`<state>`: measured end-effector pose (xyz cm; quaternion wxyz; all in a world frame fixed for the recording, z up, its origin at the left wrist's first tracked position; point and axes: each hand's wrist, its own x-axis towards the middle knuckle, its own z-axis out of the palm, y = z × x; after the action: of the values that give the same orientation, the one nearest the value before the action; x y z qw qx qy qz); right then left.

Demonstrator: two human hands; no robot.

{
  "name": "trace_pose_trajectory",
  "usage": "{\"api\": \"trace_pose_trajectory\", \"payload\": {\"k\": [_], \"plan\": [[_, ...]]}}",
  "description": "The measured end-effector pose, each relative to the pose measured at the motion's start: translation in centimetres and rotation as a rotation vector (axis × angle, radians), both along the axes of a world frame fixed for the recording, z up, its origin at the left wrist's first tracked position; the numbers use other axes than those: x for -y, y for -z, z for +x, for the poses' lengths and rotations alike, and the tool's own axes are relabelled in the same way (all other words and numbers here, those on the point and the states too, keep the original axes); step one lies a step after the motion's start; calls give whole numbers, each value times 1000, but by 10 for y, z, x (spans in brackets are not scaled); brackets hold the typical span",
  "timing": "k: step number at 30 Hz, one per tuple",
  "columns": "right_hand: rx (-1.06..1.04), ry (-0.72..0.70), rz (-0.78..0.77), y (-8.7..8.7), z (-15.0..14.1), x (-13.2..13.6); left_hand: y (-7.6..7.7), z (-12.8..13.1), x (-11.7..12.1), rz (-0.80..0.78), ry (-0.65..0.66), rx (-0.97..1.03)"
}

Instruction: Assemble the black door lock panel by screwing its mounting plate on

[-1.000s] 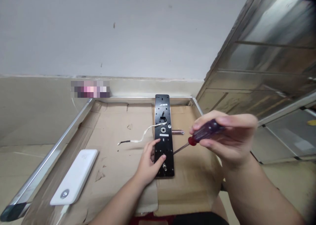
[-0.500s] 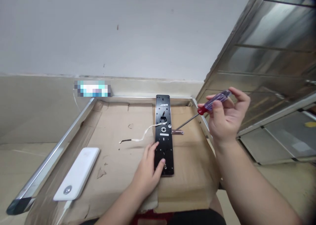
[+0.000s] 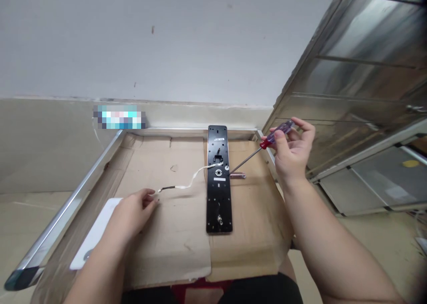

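A long black panel [image 3: 219,202] with small holes and a round fitting lies lengthwise on cardboard. From its middle a white cable [image 3: 196,176] runs left, ending in a dark sleeve and a small plug. My left hand [image 3: 133,213] is beside that plug, thumb and forefinger apart, close to a tiny dark speck [image 3: 159,200] on the cardboard, perhaps a screw. My right hand [image 3: 295,150] grips a screwdriver [image 3: 247,160] by its clear purple and red handle. Its shaft slants down left to the panel's right edge; whether the tip touches, I cannot tell.
A white power bank [image 3: 96,233] lies at left, partly behind my left forearm. A pinkish metallic rod [image 3: 238,176] pokes out at the panel's right side. A metal frame [image 3: 66,206] borders the cardboard [image 3: 167,242]. A blurred-out device [image 3: 120,117] stands at the back left.
My left hand has let go of the black panel and moved left to the cable's plug end. My right hand, holding the screwdriver, has shifted slightly left in view.
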<state>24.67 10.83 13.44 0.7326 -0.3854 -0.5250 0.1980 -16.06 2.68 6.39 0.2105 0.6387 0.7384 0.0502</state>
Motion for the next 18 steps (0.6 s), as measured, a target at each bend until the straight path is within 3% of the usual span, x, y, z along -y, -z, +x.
{"api": "trace_pose_trajectory", "payload": {"k": [8,18], "plan": [[-8,-3,-7,4,6,-4,11,13,-3,31,73,-133],[-6,10,-22,8,10,-11,9,23,-6,69,175,-177]]}}
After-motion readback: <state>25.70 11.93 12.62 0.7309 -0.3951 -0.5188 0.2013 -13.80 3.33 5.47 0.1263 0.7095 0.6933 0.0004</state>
